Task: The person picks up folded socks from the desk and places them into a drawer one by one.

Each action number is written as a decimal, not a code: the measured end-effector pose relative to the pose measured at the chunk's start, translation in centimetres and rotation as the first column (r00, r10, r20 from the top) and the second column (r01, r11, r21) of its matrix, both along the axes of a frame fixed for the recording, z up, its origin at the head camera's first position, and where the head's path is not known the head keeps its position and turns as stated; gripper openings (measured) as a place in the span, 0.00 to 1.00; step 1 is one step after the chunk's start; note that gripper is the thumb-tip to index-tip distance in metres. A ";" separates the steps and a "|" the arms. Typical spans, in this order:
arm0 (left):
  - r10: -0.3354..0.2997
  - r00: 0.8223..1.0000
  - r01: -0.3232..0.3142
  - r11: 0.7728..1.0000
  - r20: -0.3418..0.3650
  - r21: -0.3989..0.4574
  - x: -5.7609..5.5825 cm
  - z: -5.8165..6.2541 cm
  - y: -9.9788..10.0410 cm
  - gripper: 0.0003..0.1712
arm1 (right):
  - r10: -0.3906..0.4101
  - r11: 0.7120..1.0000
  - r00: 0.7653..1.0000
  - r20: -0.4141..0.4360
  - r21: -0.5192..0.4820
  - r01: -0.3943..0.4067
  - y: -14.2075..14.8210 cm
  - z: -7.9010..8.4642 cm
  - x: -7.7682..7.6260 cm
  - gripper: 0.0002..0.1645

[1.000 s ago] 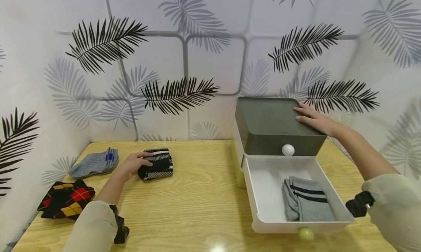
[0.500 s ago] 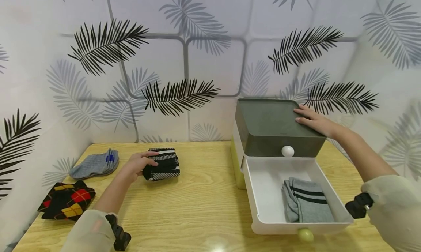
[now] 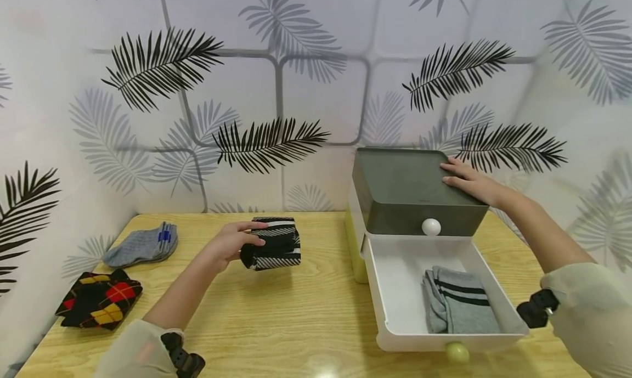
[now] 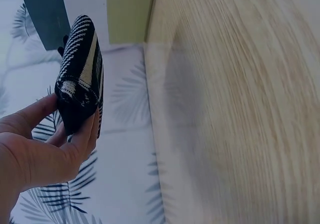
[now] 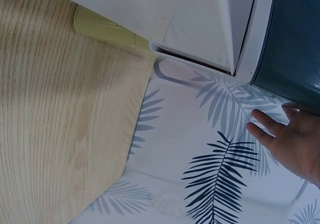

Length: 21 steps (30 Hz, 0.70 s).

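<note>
My left hand [image 3: 231,243] pinches a folded pair of black and white patterned socks [image 3: 274,245] by its left end. In the left wrist view the thumb and fingers [image 4: 86,139] clasp the bundle [image 4: 80,74], which is off the table with a shadow on the wood. On the right, my right hand [image 3: 476,181] rests on the top edge of a small drawer unit [image 3: 410,175], fingers spread. Its white middle drawer [image 3: 395,290] is pulled out, with grey socks [image 3: 464,301] with black stripes folded inside.
Light grey socks [image 3: 143,245] with a blue mark lie at the back left of the wooden table [image 3: 296,317]. In front of them are argyle socks [image 3: 101,301] in black, red and yellow. A leaf-patterned wall [image 3: 316,98] stands directly behind.
My left hand has lifted the black and white socks from the table and carried them to the right. My right hand stays on the drawer unit.
</note>
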<state>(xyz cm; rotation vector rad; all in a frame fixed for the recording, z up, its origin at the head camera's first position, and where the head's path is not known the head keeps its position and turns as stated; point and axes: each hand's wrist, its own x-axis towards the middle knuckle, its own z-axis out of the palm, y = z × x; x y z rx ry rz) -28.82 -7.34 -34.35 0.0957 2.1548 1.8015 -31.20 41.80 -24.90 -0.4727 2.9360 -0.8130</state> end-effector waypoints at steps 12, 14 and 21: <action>-0.103 0.995 0.103 0.994 -0.007 0.043 2.1 2.0 3.0 0.26 | -0.004 1.000 1.000 -0.004 0.006 0.004 0.3 -0.2 -0.3 0.37; -0.120 0.993 0.120 0.991 -0.009 0.063 2.5 2.3 3.4 0.26 | -0.005 1.000 1.000 -0.002 0.009 0.005 0.3 -0.1 -0.4 0.37; -0.162 0.987 0.162 0.981 -0.009 0.110 3.7 3.4 5.0 0.25 | -0.010 1.000 1.000 0.006 0.011 0.010 0.3 -0.1 -0.3 0.38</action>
